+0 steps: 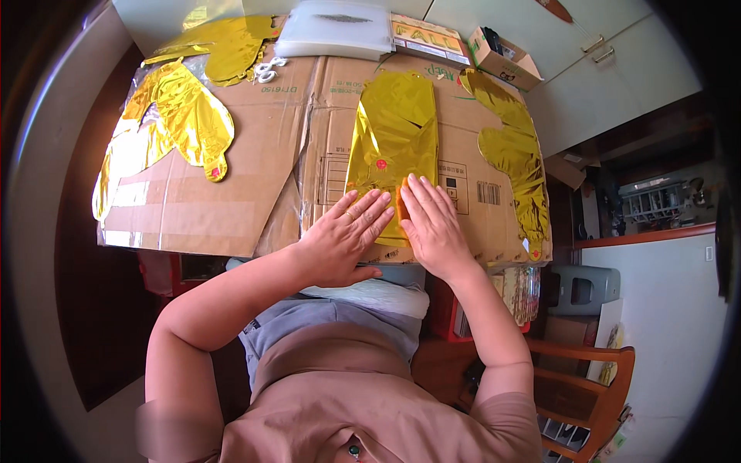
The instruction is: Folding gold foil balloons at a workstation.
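Note:
A flat gold foil balloon, its shape a long strip with a small red mark, lies at the middle of the cardboard. My left hand rests with straight fingers on its lower left side, a ring on one finger and the thumb pointing right. On its lower right side lies my right hand, palm down with the fingers stretched out. Neither hand grips anything. An orange patch shows on the foil beside my right fingers; I cannot tell whether it is a reflection. Part of the lower foil is hidden under both hands.
Cardboard covers the table. More gold foil balloons lie at the left and right edge. Along the back are white string, a translucent plastic stack, an orange-topped box and a small open carton.

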Demonstrator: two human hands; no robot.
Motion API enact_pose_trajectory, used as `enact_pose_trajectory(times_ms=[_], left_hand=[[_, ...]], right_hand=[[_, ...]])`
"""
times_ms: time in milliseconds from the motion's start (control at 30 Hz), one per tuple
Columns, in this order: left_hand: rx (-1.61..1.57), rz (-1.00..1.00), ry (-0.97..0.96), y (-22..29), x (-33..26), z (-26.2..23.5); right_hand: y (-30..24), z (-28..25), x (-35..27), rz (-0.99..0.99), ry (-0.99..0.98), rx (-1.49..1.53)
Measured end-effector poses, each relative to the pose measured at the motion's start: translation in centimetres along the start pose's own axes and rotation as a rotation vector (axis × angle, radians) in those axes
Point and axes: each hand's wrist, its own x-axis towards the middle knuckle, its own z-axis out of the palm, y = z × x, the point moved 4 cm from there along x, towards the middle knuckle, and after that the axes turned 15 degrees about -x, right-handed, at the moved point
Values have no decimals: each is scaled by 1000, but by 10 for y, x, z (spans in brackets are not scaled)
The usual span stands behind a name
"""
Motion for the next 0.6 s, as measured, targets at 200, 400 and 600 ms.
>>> enact_pose_trajectory(times_ms=[200, 400, 600], left_hand=[[27, -16, -14, -1, -1, 1], [20, 24, -5, -1, -2, 1], [-32, 21, -32, -12, -13, -8]], right_hand=[[4, 9, -3, 8, -82, -4], [10, 11, -7, 40, -155, -12], [12, 13, -7, 51, -188, -19]])
